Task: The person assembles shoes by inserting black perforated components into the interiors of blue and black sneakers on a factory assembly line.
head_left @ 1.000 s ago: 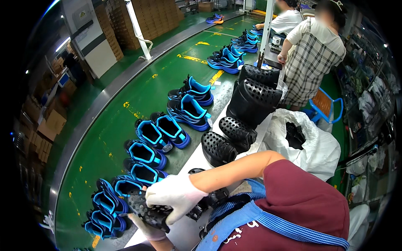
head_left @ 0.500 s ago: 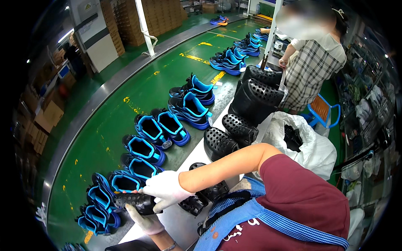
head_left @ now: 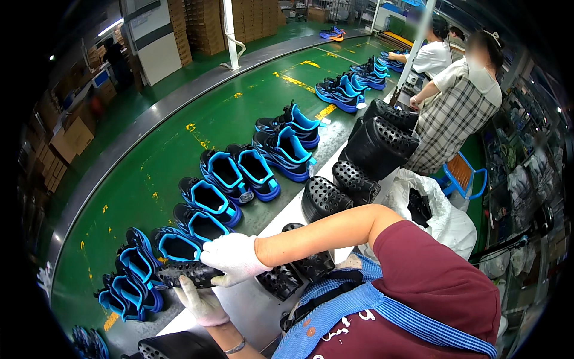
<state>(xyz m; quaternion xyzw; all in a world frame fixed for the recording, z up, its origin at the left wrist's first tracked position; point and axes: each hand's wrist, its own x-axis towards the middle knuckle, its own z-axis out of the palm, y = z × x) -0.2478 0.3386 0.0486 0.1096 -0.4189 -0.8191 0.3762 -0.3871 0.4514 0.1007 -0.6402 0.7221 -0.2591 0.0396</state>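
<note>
A black perforated shoe form (head_left: 185,274) is held between my two gloved hands, over the near edge of the green conveyor. My left hand (head_left: 200,302) grips it from below, fingers up along its side. From above, my right hand (head_left: 233,258) closes on its right end. Just beyond the form stands a black shoe with blue lining (head_left: 179,244). Beside my right forearm, two more black perforated forms (head_left: 281,280) lie on the white ledge. Another large black form (head_left: 179,347) shows at the lower edge, below my left hand.
Black-and-blue shoes (head_left: 218,173) line the green conveyor (head_left: 137,179). Larger black perforated forms (head_left: 326,197) stand along the white ledge beyond my right arm. A white sack (head_left: 448,209) holds black pieces. At the far right, a person in a checked garment (head_left: 451,119) stands beside a blue-framed stool (head_left: 460,173).
My view has shifted, and more co-workers show at the far right. Both hands stay on the shoe form, which now sits slightly farther left and higher in the picture.
</note>
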